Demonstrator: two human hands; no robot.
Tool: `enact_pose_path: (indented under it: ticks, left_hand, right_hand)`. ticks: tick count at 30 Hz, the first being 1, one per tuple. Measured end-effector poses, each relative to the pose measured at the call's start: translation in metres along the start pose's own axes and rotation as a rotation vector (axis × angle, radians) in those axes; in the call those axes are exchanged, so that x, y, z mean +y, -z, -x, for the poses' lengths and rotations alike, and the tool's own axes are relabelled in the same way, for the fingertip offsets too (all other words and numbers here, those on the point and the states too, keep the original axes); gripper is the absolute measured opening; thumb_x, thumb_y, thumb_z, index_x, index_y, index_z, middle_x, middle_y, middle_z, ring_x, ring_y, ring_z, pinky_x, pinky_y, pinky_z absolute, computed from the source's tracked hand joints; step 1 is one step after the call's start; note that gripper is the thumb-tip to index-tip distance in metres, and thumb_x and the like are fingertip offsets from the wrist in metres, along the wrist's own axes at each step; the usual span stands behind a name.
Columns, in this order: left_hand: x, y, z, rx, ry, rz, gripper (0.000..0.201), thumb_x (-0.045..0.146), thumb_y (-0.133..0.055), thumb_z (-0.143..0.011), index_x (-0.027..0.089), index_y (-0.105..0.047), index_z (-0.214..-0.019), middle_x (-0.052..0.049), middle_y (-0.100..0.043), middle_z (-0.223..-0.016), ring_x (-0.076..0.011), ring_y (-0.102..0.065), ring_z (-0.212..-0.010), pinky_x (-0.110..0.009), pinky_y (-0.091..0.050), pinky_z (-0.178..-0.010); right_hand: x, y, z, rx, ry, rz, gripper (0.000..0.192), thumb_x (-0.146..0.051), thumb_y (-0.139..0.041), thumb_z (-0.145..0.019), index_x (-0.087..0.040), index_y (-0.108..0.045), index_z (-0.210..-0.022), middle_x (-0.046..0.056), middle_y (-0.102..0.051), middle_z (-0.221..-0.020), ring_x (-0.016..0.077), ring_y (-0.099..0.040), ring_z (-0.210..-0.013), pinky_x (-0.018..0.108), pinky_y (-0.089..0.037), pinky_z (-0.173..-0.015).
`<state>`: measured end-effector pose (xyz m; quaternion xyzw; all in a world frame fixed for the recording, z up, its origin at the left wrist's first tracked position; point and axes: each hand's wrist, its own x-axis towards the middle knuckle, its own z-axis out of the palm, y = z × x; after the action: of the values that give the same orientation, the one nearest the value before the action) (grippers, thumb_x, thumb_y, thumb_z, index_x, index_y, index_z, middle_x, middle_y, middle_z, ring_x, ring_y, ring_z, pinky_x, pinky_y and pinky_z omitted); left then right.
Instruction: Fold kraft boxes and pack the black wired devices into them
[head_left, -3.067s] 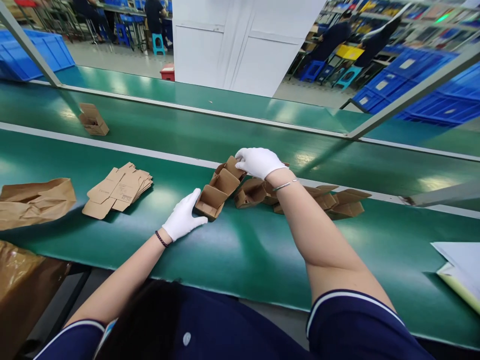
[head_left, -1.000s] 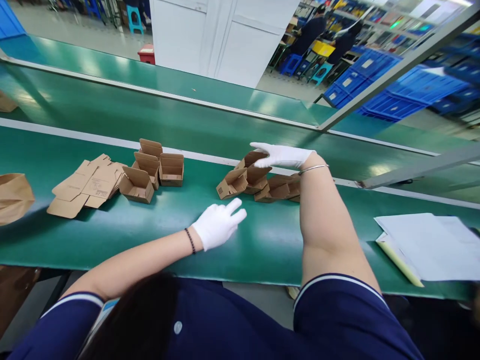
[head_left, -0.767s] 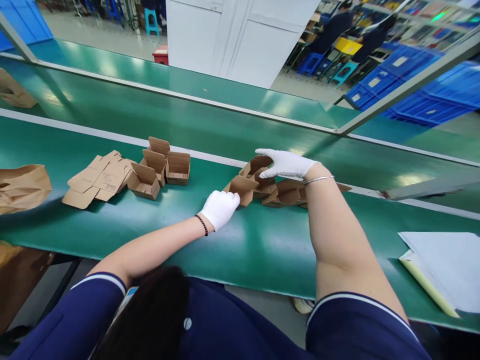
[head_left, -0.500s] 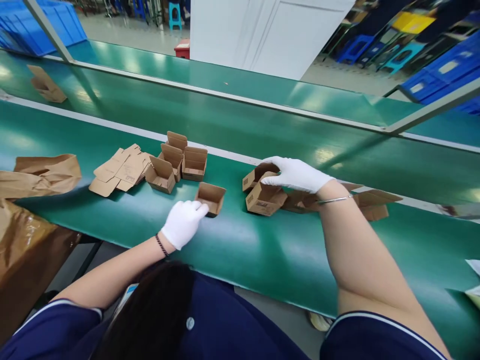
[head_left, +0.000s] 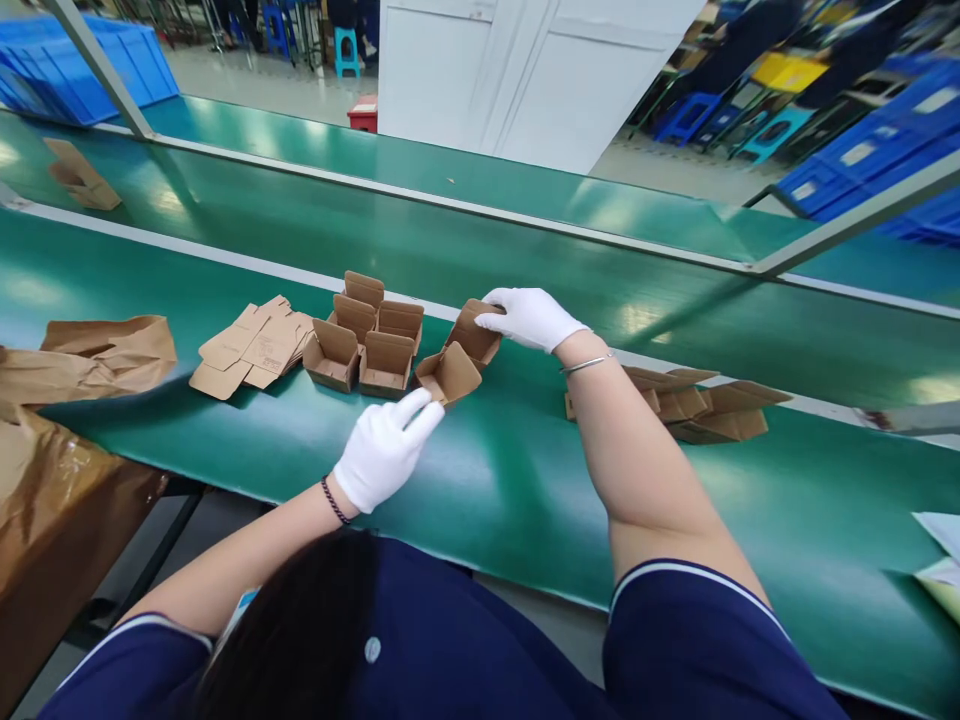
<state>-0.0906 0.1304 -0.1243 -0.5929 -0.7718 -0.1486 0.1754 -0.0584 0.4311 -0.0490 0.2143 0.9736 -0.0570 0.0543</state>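
My right hand (head_left: 529, 318), in a white glove, pinches the raised flap of a small brown cardboard box (head_left: 474, 338). Another open cardboard box (head_left: 452, 374), tilted, sits just in front of it, touching or nearly so. At that front box's lower edge are the fingertips of my gloved left hand (head_left: 386, 450), its fingers stretched and somewhat apart. Left of both boxes, several open boxes stand in a tight cluster with flaps up, the nearest being a box (head_left: 386, 366) at the front right.
Flat cardboard blanks (head_left: 259, 345) lie stacked left of the cluster on the green work surface (head_left: 525, 500). Crumpled brown paper (head_left: 112, 350) is farther left. More open boxes (head_left: 720, 412) stand beyond my right forearm. A metal rail (head_left: 450, 210) runs behind.
My right hand has brought two boxes leftward from the right-hand group. The box by my left hand now stands in the cluster, and that hand touches one of the new arrivals.
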Motion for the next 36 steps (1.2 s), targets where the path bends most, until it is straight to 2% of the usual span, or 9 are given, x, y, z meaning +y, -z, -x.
enact_pose_path:
  ticks: [5, 9, 13, 18, 22, 25, 30, 33, 36]
  left_hand:
    - [0.015, -0.006, -0.029, -0.198, 0.061, -0.104, 0.042, 0.005, -0.038, -0.095, 0.018, -0.056, -0.13, -0.015, -0.057, -0.141, -0.0225, -0.062, -0.085, -0.037, -0.045, -0.066]
    - [0.021, -0.011, -0.044, -0.428, -0.019, 0.004, 0.028, 0.011, -0.038, -0.098, 0.016, -0.064, -0.105, -0.012, -0.068, -0.109, -0.0253, -0.062, -0.086, -0.037, -0.042, -0.064]
    - [0.031, 0.0, -0.026, -0.527, -0.109, 0.113, 0.02, 0.015, -0.043, -0.098, 0.018, -0.063, -0.101, -0.008, -0.067, -0.093, -0.0246, -0.062, -0.085, -0.035, -0.04, -0.064]
    - [0.011, 0.018, 0.021, -0.456, -0.006, 0.064, 0.013, 0.017, -0.051, -0.096, 0.02, -0.062, -0.09, -0.005, -0.066, -0.085, -0.0225, -0.058, -0.077, -0.035, -0.037, -0.064]
    - [-0.016, 0.019, 0.036, -0.409, 0.134, -0.038, 0.017, 0.019, -0.05, -0.097, 0.02, -0.063, -0.087, -0.005, -0.068, -0.088, -0.0227, -0.059, -0.077, -0.035, -0.035, -0.065]
    - [-0.028, 0.014, 0.033, -0.394, 0.199, -0.047, 0.017, 0.021, -0.05, -0.098, 0.021, -0.066, -0.094, -0.005, -0.071, -0.093, -0.0223, -0.06, -0.078, -0.035, -0.037, -0.067]
    - [-0.047, 0.006, 0.027, -0.344, 0.211, -0.038, 0.018, 0.025, -0.051, -0.098, 0.022, -0.069, -0.096, -0.005, -0.074, -0.097, -0.0235, -0.064, -0.081, -0.035, -0.041, -0.069]
    - [-0.061, 0.002, 0.028, -0.227, 0.18, -0.024, 0.018, 0.026, -0.053, -0.097, 0.02, -0.069, -0.099, -0.007, -0.075, -0.1, -0.0243, -0.067, -0.083, -0.035, -0.045, -0.072]
    - [-0.07, 0.001, 0.033, -0.04, 0.117, 0.018, 0.017, 0.024, -0.058, -0.094, 0.018, -0.067, -0.107, -0.009, -0.075, -0.109, -0.0243, -0.07, -0.087, -0.034, -0.05, -0.077]
  right_hand:
    - [-0.011, -0.009, 0.015, 0.026, -0.071, 0.087, 0.039, -0.041, -0.047, -0.09, -0.02, -0.071, -0.111, 0.01, -0.075, -0.105, 0.026, -0.067, -0.089, 0.03, -0.04, -0.068]
    - [-0.008, -0.017, 0.024, 0.026, -0.135, 0.103, 0.04, -0.041, -0.044, -0.092, -0.02, -0.071, -0.113, 0.012, -0.075, -0.105, 0.0273, -0.068, -0.09, 0.031, -0.04, -0.069]
    - [-0.007, -0.02, 0.007, 0.086, -0.21, 0.077, 0.04, -0.04, -0.042, -0.093, -0.019, -0.07, -0.112, 0.014, -0.075, -0.109, 0.0293, -0.068, -0.093, 0.032, -0.041, -0.07]
    - [-0.031, -0.021, -0.043, 0.155, -0.119, -0.042, 0.039, -0.037, -0.043, -0.092, -0.018, -0.071, -0.113, 0.013, -0.074, -0.11, 0.0273, -0.067, -0.093, 0.031, -0.043, -0.073]
    - [-0.058, -0.021, -0.072, 0.12, 0.037, -0.174, 0.04, -0.041, -0.049, -0.089, -0.018, -0.073, -0.111, 0.011, -0.074, -0.112, 0.0255, -0.065, -0.095, 0.03, -0.043, -0.074]
    - [-0.072, -0.022, -0.077, 0.064, 0.11, -0.27, 0.042, -0.045, -0.052, -0.088, -0.017, -0.074, -0.111, 0.009, -0.074, -0.113, 0.0232, -0.065, -0.095, 0.028, -0.043, -0.076]
    - [-0.086, -0.026, -0.076, 0.053, 0.096, -0.354, 0.043, -0.05, -0.052, -0.091, -0.018, -0.074, -0.11, 0.008, -0.074, -0.114, 0.0223, -0.066, -0.1, 0.028, -0.046, -0.085]
    - [-0.096, -0.03, -0.075, 0.099, 0.094, -0.471, 0.049, -0.056, -0.05, -0.093, -0.019, -0.07, -0.119, 0.007, -0.071, -0.123, 0.0234, -0.064, -0.111, 0.03, -0.046, -0.095]
    - [-0.097, -0.031, -0.067, 0.174, 0.061, -0.554, 0.067, -0.064, -0.046, -0.094, -0.018, -0.054, -0.142, 0.01, -0.058, -0.144, 0.0241, -0.056, -0.128, 0.033, -0.042, -0.107]
